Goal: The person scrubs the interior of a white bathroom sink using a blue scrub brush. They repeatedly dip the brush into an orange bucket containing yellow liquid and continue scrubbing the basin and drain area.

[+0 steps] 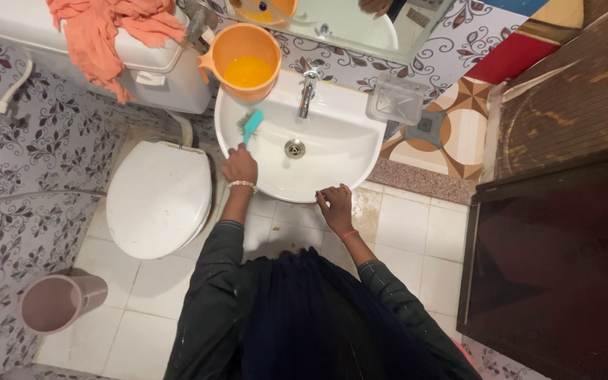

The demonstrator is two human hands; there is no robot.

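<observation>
Scrubbing, seemingly: left hand [239,167], teal brush [252,125], white sink [339,165].

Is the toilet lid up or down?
Down. The white toilet lid lies flat over the bowl, left of the sink.

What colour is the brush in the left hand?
Turquoise: the brush held by the left hand, head view.

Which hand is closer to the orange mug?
The left. The left hand holds a blue brush in the sink, just below the orange mug. The right hand rests on the sink's front rim, farther away.
</observation>
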